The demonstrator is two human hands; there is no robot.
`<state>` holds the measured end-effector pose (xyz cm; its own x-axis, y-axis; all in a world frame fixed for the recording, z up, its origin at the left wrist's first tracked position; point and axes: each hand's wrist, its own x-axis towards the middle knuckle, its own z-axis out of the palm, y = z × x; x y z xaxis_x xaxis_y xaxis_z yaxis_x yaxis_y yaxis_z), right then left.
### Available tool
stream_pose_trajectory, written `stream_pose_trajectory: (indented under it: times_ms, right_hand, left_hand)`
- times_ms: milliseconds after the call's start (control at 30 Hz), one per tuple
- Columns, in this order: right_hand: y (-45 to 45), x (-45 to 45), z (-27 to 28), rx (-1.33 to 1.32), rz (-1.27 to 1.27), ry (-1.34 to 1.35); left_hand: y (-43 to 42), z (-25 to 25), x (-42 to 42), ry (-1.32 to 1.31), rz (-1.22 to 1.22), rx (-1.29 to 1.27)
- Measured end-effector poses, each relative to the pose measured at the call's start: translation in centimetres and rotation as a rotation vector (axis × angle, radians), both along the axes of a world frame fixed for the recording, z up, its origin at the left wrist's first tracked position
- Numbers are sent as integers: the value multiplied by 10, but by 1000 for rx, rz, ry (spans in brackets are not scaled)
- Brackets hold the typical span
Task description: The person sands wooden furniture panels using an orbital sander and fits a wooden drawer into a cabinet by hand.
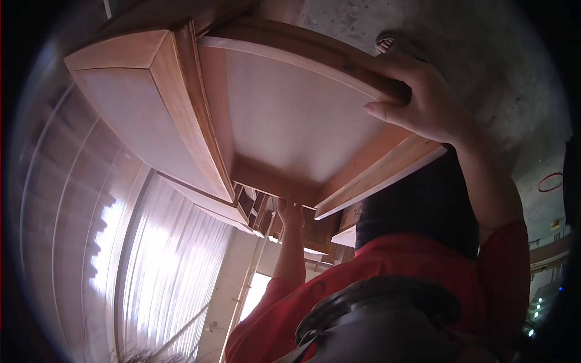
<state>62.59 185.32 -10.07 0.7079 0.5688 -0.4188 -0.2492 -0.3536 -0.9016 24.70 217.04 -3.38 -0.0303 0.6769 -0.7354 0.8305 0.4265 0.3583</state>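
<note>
A wooden drawer with a pale flat bottom is held tilted in front of my body, its open inside facing me. My right hand is wrapped round the corner end of its upper side board, the thumb on the inner face. Lower down, my left hand grips the edge of the opposite board; most of its fingers are hidden behind the wood. Close along the drawer's left side stands a wooden cabinet with a pale panel. I cannot tell whether the two touch.
More wooden furniture stands behind my left hand. Pale translucent sheeting hangs at the left, lit from behind. Grey concrete floor lies at the upper right, with a shoe and a red ring on it.
</note>
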Motion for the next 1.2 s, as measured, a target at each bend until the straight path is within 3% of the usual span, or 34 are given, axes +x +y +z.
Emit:
stream_pose_trajectory:
  times_ms: [167, 333, 500, 533, 633, 700, 767, 933, 1200]
  right_hand:
    - [1, 3, -12, 67, -45, -72]
    - [8, 11, -7, 82, -73, 52]
    - [4, 7, -24, 87, -58, 81]
    - [7, 11, -22, 56, -65, 110]
    - [8, 16, 1, 77, -45, 198]
    - [2, 12, -3, -4, -13, 277]
    - [1, 12, -17, -27, -35, 372]
    - [-5, 15, -20, -268, 36, 212]
    - [-12, 33, -25, -434, 130, 29]
  left_hand:
    - [-9, -4, 12, -8, 61, 30]
    - [-13, -14, 8, -13, 55, 87]
    - [-15, -42, 14, 70, -67, 198]
    - [-7, -54, -13, 172, -226, 350]
    - [-28, -36, 35, 116, -164, 534]
    - [-24, -36, 17, 37, -39, 424]
    - [-18, -51, 1, 141, -278, 507]
    - [-20, -78, -9, 160, -290, 641]
    - [-7, -43, 15, 133, -265, 615]
